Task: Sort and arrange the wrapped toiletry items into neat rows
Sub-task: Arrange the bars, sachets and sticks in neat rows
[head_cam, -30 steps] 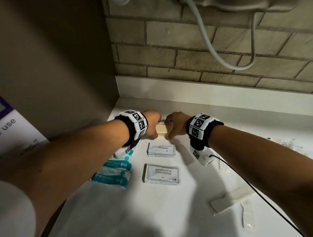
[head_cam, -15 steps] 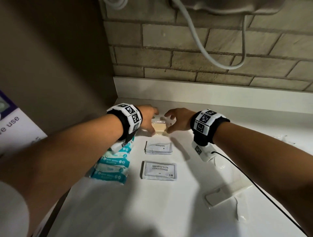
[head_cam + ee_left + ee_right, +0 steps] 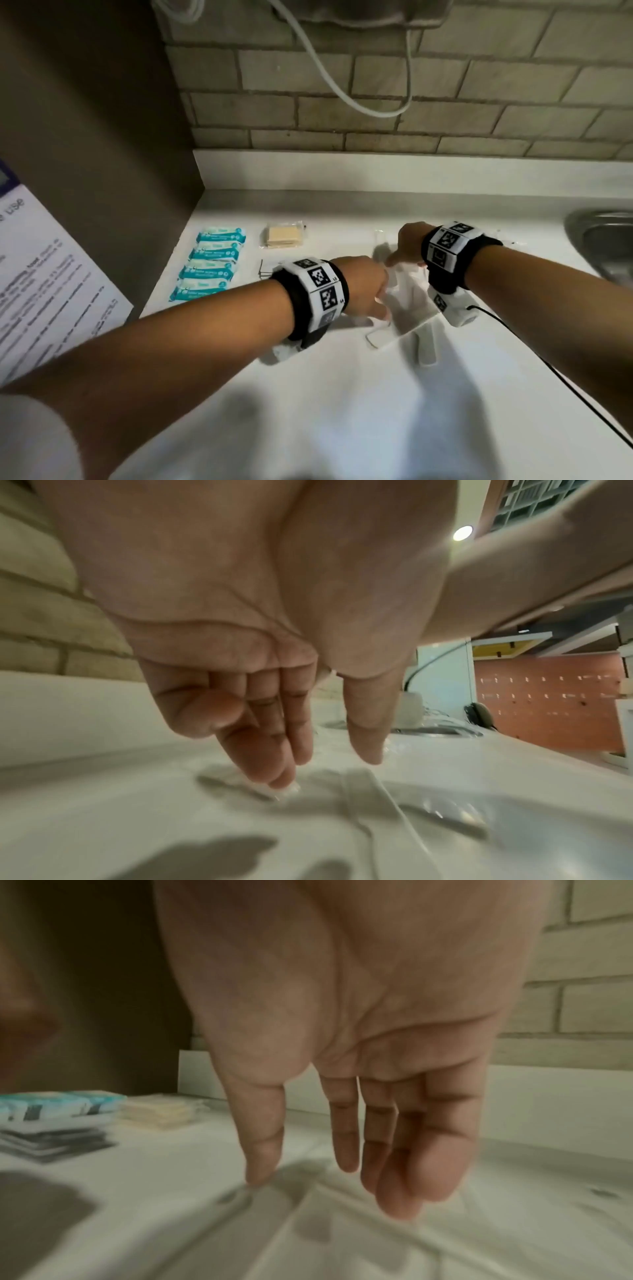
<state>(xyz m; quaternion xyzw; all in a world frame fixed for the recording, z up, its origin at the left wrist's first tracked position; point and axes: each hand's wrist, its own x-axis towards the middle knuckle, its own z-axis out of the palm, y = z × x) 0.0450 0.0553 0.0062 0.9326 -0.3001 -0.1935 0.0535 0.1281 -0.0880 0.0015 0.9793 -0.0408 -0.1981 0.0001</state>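
Several teal wipe packets (image 3: 212, 260) lie in a column at the counter's left, with a beige soap stack (image 3: 284, 236) beside them at the back. White sachets (image 3: 266, 273) show partly behind my left wrist. Clear-wrapped white items (image 3: 411, 318) lie jumbled under both hands. My left hand (image 3: 382, 296) reaches down with straight fingers, and its fingertips (image 3: 282, 784) touch a clear wrapper (image 3: 373, 799). My right hand (image 3: 397, 255) also hangs with straight fingers, its thumb tip (image 3: 257, 1179) on the wrappers (image 3: 342, 1218). Neither hand holds anything.
A steel sink (image 3: 603, 243) is set into the counter at the far right. A brick wall with a looping white cord (image 3: 342, 92) stands behind, a brown side panel (image 3: 102, 137) and a printed sheet (image 3: 44, 284) on the left. A black cable (image 3: 548, 366) trails from my right wrist.
Both hands have left the beige soap stack at the back and moved right and nearer, down onto the clear-wrapped items. The soap stack now lies uncovered.
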